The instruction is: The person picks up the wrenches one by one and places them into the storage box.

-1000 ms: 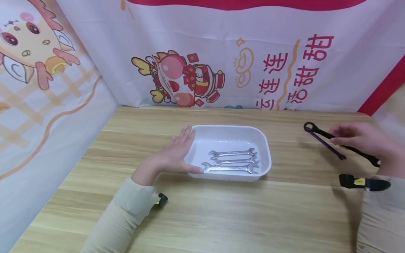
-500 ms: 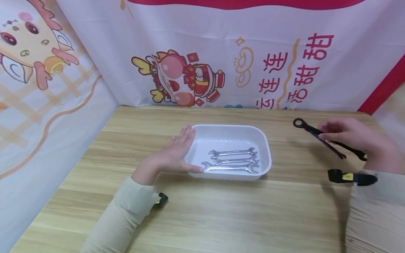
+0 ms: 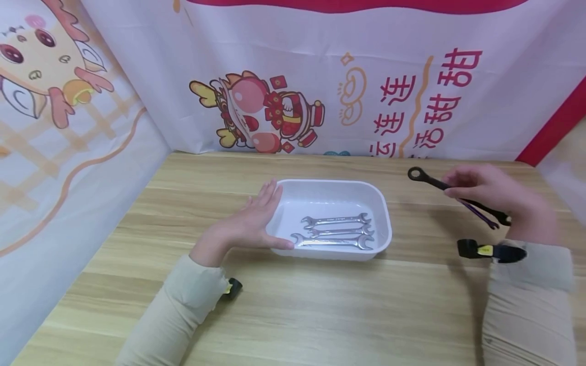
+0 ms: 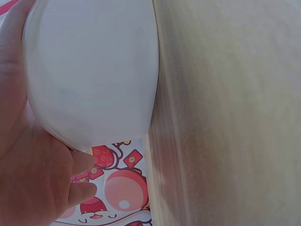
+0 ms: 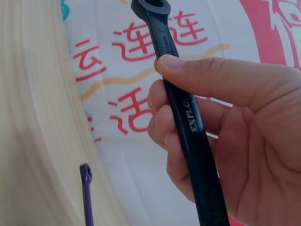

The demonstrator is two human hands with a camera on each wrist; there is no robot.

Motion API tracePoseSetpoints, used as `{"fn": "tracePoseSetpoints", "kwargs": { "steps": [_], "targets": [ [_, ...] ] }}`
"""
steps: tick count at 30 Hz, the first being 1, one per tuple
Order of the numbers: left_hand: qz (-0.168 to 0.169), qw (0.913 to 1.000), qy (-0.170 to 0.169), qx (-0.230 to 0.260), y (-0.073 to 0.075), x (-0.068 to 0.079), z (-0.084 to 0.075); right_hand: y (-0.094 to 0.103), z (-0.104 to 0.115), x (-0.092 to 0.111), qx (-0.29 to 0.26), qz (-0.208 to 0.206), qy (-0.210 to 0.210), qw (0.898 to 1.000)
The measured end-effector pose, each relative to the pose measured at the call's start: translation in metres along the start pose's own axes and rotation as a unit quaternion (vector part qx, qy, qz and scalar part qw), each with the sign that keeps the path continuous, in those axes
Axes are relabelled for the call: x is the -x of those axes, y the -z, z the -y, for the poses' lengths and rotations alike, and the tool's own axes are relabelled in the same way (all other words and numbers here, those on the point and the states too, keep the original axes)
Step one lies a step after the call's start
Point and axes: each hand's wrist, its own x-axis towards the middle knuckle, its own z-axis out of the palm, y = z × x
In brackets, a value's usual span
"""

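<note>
A white plastic tray [image 3: 382, 203] stands on the table with three silver open-end wrenches [image 3: 336, 220] lying side by side in it. My left hand [image 3: 249, 223] rests against the tray's left end, fingers straight and spread, thumb along the front rim. Off to the right, my right hand [image 3: 487, 189] holds a black ratchet wrench [image 5: 190, 122] above the table, thumb on one face and fingers curled behind. Its ring end points toward the back left. Beneath it a thin purple wrench [image 3: 480, 214] lies on the table, partly hidden by the hand in the head view.
The wood-grain table [image 3: 348, 310] ends at the back against a printed cloth [image 3: 348, 30] with red characters and a cartoon figure. Another printed cloth [image 3: 41, 152] hangs along the left. A black strap device [image 3: 492, 251] sits on the right wrist.
My right hand has moved left with the black wrench, closer to the tray. The purple wrench has stayed in its place. My left hand and the tray have not moved.
</note>
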Motion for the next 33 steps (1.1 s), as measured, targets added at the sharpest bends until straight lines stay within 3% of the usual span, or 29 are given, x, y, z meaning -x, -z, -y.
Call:
{"fn": "tracePoseSetpoints", "kwargs": {
  "steps": [18,33],
  "targets": [
    [-0.001,1.0,0.0,0.005,-0.001,-0.001,0.001,-0.007,0.041,-0.015,-0.014,0.006,0.018,1.0],
    [-0.001,1.0,0.001,0.008,0.0,0.0,0.0,-0.018,0.076,-0.019,-0.022,0.002,0.059,0.998]
  ]
}}
